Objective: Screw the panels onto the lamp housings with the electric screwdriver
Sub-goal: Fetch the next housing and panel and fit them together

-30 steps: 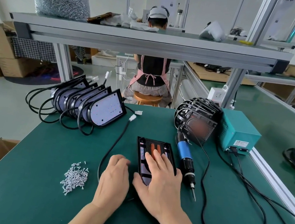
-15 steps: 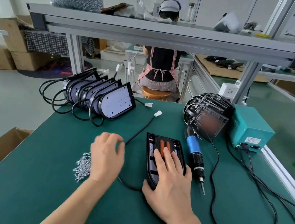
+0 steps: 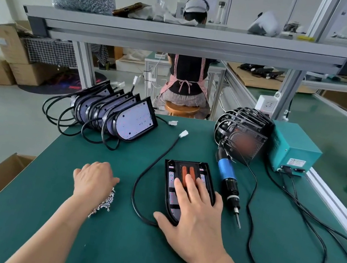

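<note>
Leftward is where the left hand (image 3: 94,179) has gone: a second ago it lay just beside the lamp housing (image 3: 184,171), and now it sits over the pile of screws (image 3: 104,205) near the worktop's (image 3: 129,247) left edge. The right hand (image 3: 196,219) has kept its place on the housing.

That housing lies flat in the middle of the worktop with a black panel on top, its cable (image 3: 154,164) looping off to the left. No driven screw can be made out on it, so I judge this unit is only at the screw-fetching step. The screwdriver (image 3: 228,181) lies untouched just right of the housing, tip toward the near edge. A row of lamps (image 3: 129,120) leans at the far left corner and a stack of black panels (image 3: 243,136) stands at the far right; whether the row is finished work I cannot tell.

The left hand is knuckles-up, its fingers bent down into the screws and hidden, so a pinch cannot be confirmed. The right hand lies palm-down, its fingers straight, slightly spread and pressing on the panel, its thumb splayed out past the housing's near end.
</note>
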